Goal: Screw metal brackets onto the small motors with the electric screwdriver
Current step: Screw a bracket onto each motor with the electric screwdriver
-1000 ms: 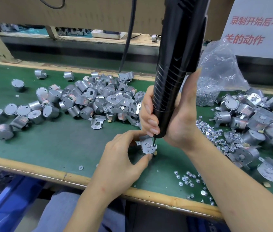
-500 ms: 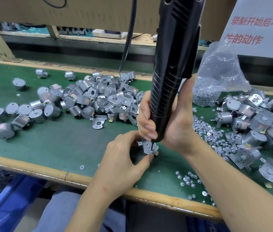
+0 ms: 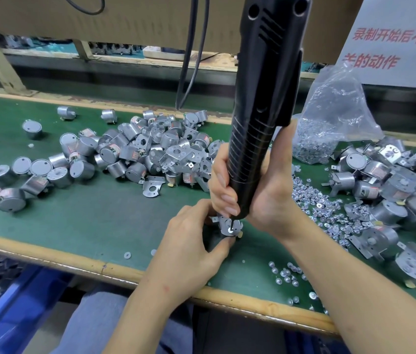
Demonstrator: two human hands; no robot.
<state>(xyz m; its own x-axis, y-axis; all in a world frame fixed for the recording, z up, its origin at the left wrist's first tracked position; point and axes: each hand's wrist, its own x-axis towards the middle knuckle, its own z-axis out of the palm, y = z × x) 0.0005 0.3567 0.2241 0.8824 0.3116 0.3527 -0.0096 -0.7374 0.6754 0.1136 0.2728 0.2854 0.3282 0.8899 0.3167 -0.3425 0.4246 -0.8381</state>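
While your right grip (image 3: pixel 265 200) is wrapped round the electric screwdriver (image 3: pixel 260 111), its bit stands on the bracket (image 3: pixel 224 224). Your left grip (image 3: pixel 189 246) pinches that bracket and the largely hidden motor under it, near the front edge of the desk (image 3: pixel 87 213). You look to be mid-drive, so hold the tool upright until the screw seats, then lift clear. Loose screws (image 3: pixel 286 273) lie just right and the heap of motors (image 3: pixel 150 154) sits well off left. Nothing blocks the bit.
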